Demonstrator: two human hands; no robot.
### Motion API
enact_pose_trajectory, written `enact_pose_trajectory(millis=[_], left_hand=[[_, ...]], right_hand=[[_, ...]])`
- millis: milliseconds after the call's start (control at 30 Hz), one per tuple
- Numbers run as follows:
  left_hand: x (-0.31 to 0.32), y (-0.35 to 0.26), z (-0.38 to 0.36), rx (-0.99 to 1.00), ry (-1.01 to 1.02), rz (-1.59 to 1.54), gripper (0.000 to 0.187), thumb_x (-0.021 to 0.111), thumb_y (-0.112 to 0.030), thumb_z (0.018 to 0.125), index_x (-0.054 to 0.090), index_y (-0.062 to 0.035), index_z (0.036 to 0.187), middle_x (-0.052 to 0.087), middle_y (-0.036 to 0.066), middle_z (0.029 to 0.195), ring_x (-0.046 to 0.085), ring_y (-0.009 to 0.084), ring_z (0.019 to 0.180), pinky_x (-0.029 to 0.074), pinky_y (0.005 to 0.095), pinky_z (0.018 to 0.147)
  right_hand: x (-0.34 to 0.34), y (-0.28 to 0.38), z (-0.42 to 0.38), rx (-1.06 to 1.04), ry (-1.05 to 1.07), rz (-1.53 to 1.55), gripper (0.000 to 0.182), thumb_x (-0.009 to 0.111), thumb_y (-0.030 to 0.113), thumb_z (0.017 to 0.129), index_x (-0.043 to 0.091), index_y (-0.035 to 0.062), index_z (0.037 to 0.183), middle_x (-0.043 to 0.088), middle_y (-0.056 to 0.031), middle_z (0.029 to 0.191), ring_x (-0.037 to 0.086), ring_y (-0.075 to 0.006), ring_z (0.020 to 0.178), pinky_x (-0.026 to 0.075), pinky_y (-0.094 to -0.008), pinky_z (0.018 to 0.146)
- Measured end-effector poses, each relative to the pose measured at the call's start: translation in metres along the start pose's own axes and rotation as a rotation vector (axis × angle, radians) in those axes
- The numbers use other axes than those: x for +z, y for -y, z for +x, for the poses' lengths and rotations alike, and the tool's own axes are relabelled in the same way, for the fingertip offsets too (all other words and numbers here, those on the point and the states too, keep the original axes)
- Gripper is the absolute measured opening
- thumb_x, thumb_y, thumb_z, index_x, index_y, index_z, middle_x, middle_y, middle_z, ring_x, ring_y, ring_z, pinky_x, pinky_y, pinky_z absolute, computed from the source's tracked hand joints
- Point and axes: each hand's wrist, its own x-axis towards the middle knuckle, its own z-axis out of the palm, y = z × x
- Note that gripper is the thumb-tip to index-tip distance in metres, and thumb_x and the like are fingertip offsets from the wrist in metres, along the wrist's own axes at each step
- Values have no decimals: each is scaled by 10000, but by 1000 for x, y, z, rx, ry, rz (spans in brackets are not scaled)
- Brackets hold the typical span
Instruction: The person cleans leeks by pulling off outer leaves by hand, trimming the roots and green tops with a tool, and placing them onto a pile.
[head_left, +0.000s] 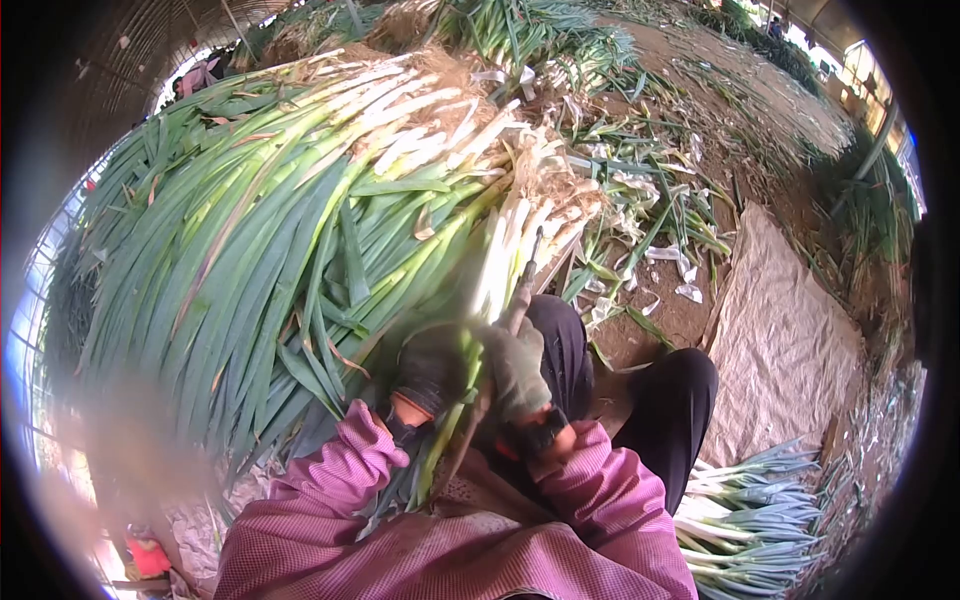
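Note:
My left hand (435,362), in a dark glove, is closed around the green stems of a few long green onions (505,250). Their white shafts and rooty ends point up and away from me, while the leaves run down past my wrist toward my lap. Just right of it, my right hand (516,372), in a grey-green glove, grips a thin rod-like tool (524,285) with a dark narrow tip. That tip lies alongside the white shafts near the roots. A blur in front of the left glove hides its fingers in part.
A big heap of green onions (250,220) fills the left side, roots toward the top. Peeled leaves and scraps (640,220) litter the soil ahead. Beside my right knee lie a pale woven sheet (785,340) and a pile of cleaned green onions (750,525).

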Motion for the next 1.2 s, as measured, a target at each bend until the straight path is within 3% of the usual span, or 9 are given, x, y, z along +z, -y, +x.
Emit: enact_pose_trajectory(millis=[200, 500, 600, 767, 867, 900, 1000, 1067, 1200], left_hand=[[-3, 4, 0, -131, 373, -64, 365, 566, -240, 851, 576, -22, 1145, 610, 218, 1045, 593, 368, 981, 468, 463, 850], [-25, -20, -22, -186, 293, -527, 692, 702, -343, 790, 475, 26, 1329, 579, 274, 1189, 560, 391, 1134, 439, 426, 972], [-24, -24, -15, -326, 495, -239, 716, 709, -370, 759, 496, 90, 1265, 613, 285, 1098, 599, 391, 1052, 459, 432, 932], [21, -21, -20, -232, 130, 13, 577, 655, -336, 713, 572, 57, 1128, 638, 263, 972, 625, 406, 918, 485, 475, 845], [16, -24, 3, -404, 165, -43, 502, 665, -331, 703, 614, 4, 1073, 647, 247, 965, 633, 399, 909, 497, 472, 842], [15, -20, 9, -476, 264, -127, 475, 677, -303, 686, 631, -6, 1054, 655, 249, 953, 639, 404, 908, 507, 470, 828], [11, -13, 17, -436, 255, -108, 456, 687, -267, 669, 643, -1, 1036, 661, 260, 943, 649, 413, 904, 523, 459, 803], [4, -4, 21, -537, 349, -197, 428, 681, -250, 674, 656, 5, 1017, 669, 257, 953, 657, 407, 912, 533, 442, 806], [-6, 9, 25, -540, 393, -215, 399, 694, -289, 675, 684, -19, 969, 680, 231, 939, 666, 373, 901, 537, 429, 808]], right_hand=[[-27, 2, -72, 265, 296, 206, 253, 662, 53, 812, 608, -1, 1053, 628, -49, 853, 590, -138, 704, 486, -271, 644], [-38, -12, -80, 307, 356, 45, 258, 672, 70, 836, 617, 4, 1080, 627, -20, 833, 597, -123, 687, 487, -255, 621], [-49, -10, -80, 333, 287, 134, 293, 675, 63, 822, 608, 7, 1102, 626, -27, 829, 588, -125, 670, 493, -256, 617], [-116, -15, -48, 35, -262, 142, 139, 693, 116, 785, 575, 51, 823, 545, 8, 641, 509, -111, 496, 428, -271, 470], [-166, -63, -5, 427, -150, -312, 204, 640, 150, 842, 624, 30, 1006, 676, -172, 939, 685, -289, 836, 547, -365, 692], [-176, -87, 7, 87, 9, -949, 217, 630, 167, 853, 626, 35, 1024, 674, -189, 978, 672, -307, 917, 537, -385, 764], [-148, -83, -12, -121, -339, -913, 413, 607, 205, 891, 550, 4, 1247, 644, -219, 1091, 627, -347, 1028, 482, -398, 926], [-134, -84, 0, -696, -588, -804, 370, 683, 206, 870, 582, -13, 1151, 653, -128, 900, 640, -261, 815, 511, -360, 736], [-66, -20, -18, -415, 90, -78, 271, 673, 27, 868, 602, 20, 1129, 619, 10, 912, 600, -123, 832, 506, -272, 731]])
